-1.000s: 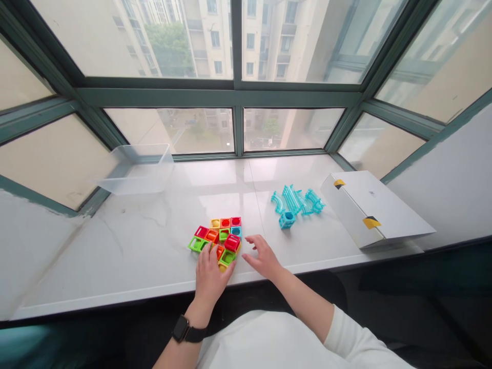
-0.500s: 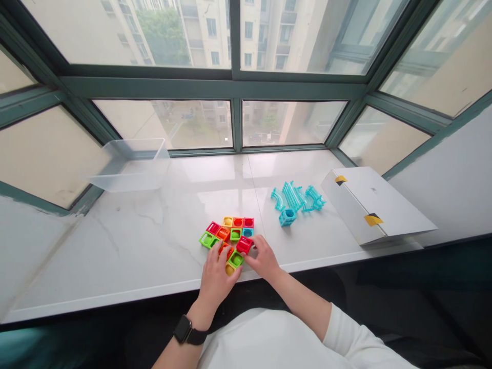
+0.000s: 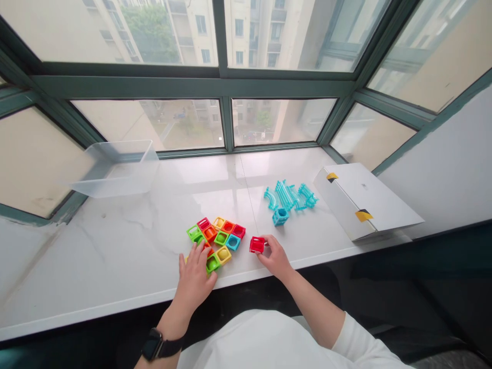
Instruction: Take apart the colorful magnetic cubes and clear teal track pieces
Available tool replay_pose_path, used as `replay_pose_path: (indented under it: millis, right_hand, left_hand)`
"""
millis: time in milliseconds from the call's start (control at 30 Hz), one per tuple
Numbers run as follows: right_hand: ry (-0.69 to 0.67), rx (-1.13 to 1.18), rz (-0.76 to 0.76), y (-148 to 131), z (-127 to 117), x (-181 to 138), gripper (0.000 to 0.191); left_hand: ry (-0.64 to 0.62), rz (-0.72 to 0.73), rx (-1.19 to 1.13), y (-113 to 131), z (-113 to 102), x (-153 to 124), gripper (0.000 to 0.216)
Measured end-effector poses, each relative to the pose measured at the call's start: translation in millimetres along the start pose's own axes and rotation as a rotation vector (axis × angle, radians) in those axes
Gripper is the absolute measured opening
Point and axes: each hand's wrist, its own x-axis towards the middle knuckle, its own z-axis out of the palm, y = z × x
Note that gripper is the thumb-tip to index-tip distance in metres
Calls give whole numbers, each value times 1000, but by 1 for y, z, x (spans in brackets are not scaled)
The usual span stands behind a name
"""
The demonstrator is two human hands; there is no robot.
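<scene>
A flat cluster of coloured square blocks in green, red, orange, yellow and blue lies on the white marble sill. My left hand rests on the cluster's near edge, fingers spread flat over the blocks. My right hand pinches one red block, held just right of the cluster and apart from it. A black watch is on my left wrist.
A heap of clear teal track pieces lies to the right of the blocks. A white cardboard box with yellow tape sits at the far right. A clear plastic bin stands at the back left by the window.
My right hand has pulled a red block off the cluster's right side and moved it rightward. The left hand has flattened onto the cluster, which has shifted a little left.
</scene>
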Motion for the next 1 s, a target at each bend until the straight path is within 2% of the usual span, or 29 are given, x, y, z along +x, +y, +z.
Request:
replay_pose_path:
  millis: [100, 200, 367, 467, 567, 800, 1000]
  right_hand:
    - [48, -57, 59, 15, -23, -7, 33]
    - [169, -127, 176, 37, -52, -11, 30]
    - [397, -195, 326, 73, -102, -8, 47]
    - [453, -219, 359, 83, -119, 0, 54]
    - [459, -257, 374, 87, -120, 12, 54]
    - [488, -447, 360, 101, -99, 41, 51]
    - [495, -569, 331, 110, -91, 48, 53]
  left_hand:
    - [64, 1, 28, 7, 2, 5, 58]
    - [107, 16, 44, 12, 9, 13, 55]
    - [142, 11, 80, 10, 19, 22, 53]
    - [153, 18, 91, 8, 20, 23, 55]
    - [156, 28, 101, 8, 21, 23, 56]
    - [184, 49, 86, 8, 20, 24, 58]
    - [190, 54, 80, 8, 20, 24, 61]
